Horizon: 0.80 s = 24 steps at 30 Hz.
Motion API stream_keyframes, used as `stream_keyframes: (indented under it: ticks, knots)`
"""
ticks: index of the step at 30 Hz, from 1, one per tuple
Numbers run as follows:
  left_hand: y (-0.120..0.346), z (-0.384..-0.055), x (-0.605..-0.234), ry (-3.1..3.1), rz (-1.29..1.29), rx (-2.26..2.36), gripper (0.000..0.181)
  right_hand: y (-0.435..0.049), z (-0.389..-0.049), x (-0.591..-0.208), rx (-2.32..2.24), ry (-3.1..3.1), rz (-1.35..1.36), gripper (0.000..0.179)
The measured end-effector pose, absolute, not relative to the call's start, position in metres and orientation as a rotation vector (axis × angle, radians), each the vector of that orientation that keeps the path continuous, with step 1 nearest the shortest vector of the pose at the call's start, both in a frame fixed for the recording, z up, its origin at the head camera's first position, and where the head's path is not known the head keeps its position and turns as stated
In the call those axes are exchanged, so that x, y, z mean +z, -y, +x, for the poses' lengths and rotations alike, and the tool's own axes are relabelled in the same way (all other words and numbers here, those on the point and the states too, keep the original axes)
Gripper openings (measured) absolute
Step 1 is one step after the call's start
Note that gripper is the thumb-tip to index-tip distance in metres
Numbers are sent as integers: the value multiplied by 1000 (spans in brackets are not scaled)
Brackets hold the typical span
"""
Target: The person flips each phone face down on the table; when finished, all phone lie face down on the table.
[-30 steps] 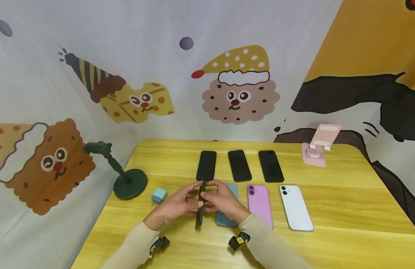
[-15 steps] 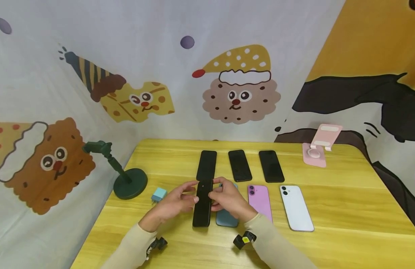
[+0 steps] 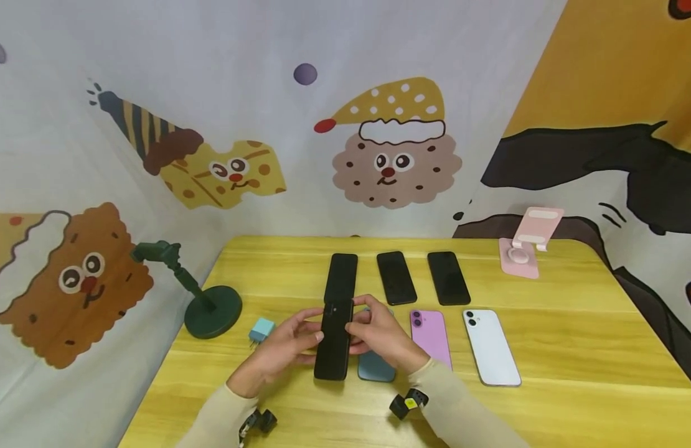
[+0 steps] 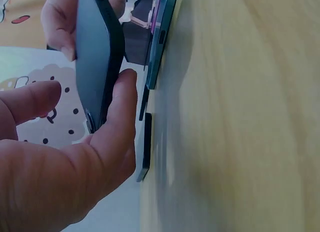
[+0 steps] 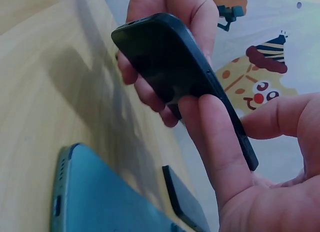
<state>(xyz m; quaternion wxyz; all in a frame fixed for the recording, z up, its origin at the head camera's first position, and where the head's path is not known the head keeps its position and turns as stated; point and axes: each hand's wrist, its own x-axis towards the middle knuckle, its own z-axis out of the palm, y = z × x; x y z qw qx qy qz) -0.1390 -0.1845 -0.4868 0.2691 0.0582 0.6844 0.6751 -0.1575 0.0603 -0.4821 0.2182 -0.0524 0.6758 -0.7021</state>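
A black smartphone (image 3: 333, 351) is held above the table between both hands, its camera side facing up in the head view. My left hand (image 3: 284, 350) has its fingers curved along the phone's left edge. In the left wrist view that hand's thumb (image 4: 42, 96) stands off the phone's back. My right hand (image 3: 386, 339) pinches the other edge, thumb on the camera side. Its fingers (image 5: 220, 142) lie against the dark screen in the right wrist view. Below the right hand lies a teal smartphone (image 3: 377, 368), partly covered by it.
Three black phones lie behind the hands: left (image 3: 341, 274), middle (image 3: 397, 278), right (image 3: 449, 278). A pink phone (image 3: 429, 336) and a white phone (image 3: 493, 348) lie rightward. A light blue charger (image 3: 261, 330), green stand (image 3: 213, 314) and pink stand (image 3: 519, 258) surround them.
The held phone has turned from edge-on to showing its broad camera side. It has shifted slightly left since half a second ago. Both hands stay at it, and the view has tilted a little.
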Motion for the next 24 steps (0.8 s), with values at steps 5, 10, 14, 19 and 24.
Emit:
stream_keyframes:
  ticks: [5,10,14,19,24]
  knots:
    - [188,-139,-484,-1890,130,1812,63,-61,-161,-491,-1932,-1878,-173,60]
    - [188,-140,-482,-1940,115,1760,63,-61,-161,-500,-1867,-1974,-252,68]
    - [186,-141,-482,-2005,83,1710,65,-60,-163,-503,-1771,-2100,-314,69]
    - [184,-142,-483,-2060,63,1669,65,-59,-167,-509,-1660,-2221,-357,69]
    - [185,-143,-483,-2105,62,1632,64,-55,-171,-511,-1558,-2304,-384,71]
